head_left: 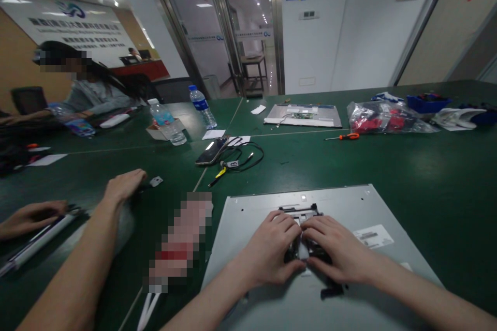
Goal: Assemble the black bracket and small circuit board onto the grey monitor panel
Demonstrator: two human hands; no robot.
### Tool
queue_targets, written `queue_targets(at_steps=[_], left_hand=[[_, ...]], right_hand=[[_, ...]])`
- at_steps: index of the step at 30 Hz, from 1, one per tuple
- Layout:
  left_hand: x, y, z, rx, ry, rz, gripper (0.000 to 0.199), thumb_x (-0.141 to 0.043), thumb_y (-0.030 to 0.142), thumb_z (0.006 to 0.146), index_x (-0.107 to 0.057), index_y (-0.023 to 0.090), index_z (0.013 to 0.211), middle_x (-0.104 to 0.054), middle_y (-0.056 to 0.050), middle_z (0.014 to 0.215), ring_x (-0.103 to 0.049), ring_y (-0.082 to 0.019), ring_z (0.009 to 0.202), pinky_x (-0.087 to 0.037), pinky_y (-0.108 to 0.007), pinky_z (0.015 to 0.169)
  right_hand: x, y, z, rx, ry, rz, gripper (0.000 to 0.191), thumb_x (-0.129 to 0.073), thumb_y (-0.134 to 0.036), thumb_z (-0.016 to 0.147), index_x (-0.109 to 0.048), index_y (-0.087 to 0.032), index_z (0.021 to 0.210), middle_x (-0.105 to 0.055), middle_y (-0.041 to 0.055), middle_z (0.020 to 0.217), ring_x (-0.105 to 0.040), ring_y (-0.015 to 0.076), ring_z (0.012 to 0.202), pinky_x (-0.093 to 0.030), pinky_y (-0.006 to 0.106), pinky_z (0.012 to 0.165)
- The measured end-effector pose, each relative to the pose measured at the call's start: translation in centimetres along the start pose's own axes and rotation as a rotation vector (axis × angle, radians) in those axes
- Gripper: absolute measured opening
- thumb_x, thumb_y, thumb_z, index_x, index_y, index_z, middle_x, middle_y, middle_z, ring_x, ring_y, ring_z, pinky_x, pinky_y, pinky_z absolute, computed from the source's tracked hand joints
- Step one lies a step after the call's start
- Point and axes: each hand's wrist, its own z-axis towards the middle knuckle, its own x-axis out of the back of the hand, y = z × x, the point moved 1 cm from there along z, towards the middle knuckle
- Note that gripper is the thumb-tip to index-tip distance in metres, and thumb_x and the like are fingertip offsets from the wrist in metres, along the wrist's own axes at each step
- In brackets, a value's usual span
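Note:
A large pale grey metal panel [248, 227] lies on the green table in front of me. Near its middle is a black part [316, 251], largely covered by my fingers. My left hand [274, 248] curls round the left side of this part, with thumb and fingertips closed on it. From the other side my right hand [336, 248] grips the same part, its fingertips nearly meeting those of the left hand. Black brackets [310, 208] show above the hands, and a black end piece [332, 291] sticks out below.
At the left, another person's arms [91, 248] reach over the table near a long silver bar [42, 243]. Further back are a phone [212, 151] with cables, bottles [202, 106], a screwdriver [344, 137], a flat panel [303, 115] and a plastic bag [388, 116].

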Motion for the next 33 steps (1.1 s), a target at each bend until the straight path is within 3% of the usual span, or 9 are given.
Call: queue_targets(at_steps=[18,28,33], left_hand=[[-0.34,-0.21,-0.01,-0.016,0.03,-0.026,0.046,-0.079,0.043,0.074,-0.057,0.02,0.108,-0.063,-0.008,0.109,-0.057,-0.031,0.104,-0.038,-0.05,0.103],[-0.01,-0.01,0.07,-0.005,0.01,-0.009,0.044,-0.079,0.043,0.074,-0.056,0.019,0.103,-0.062,-0.008,0.106,-0.057,-0.03,0.102,-0.039,-0.047,0.101],[0.03,-0.1,0.07,-0.008,0.003,-0.021,0.052,-0.083,0.045,0.071,-0.057,0.02,0.109,-0.061,-0.009,0.113,-0.055,-0.032,0.107,-0.039,-0.048,0.101]], right_hand=[[0.44,0.09,-0.05,0.019,0.007,-0.004,0.026,-0.066,-0.025,0.087,-0.055,-0.02,0.111,-0.06,0.0107,0.131,-0.053,0.0283,0.118,-0.045,0.047,0.103],[0.07,-0.04,-0.21,0.184,0.028,-0.039,0.008,-0.059,-0.02,0.094,-0.063,-0.021,0.102,-0.066,0.0069,0.112,-0.057,0.0246,0.106,-0.046,0.044,0.094],[-0.43,0.35,-0.2,0.191,0.019,-0.046,0.009,-0.061,-0.018,0.093,-0.065,-0.021,0.099,-0.068,0.0058,0.109,-0.058,0.0237,0.105,-0.046,0.042,0.095]])
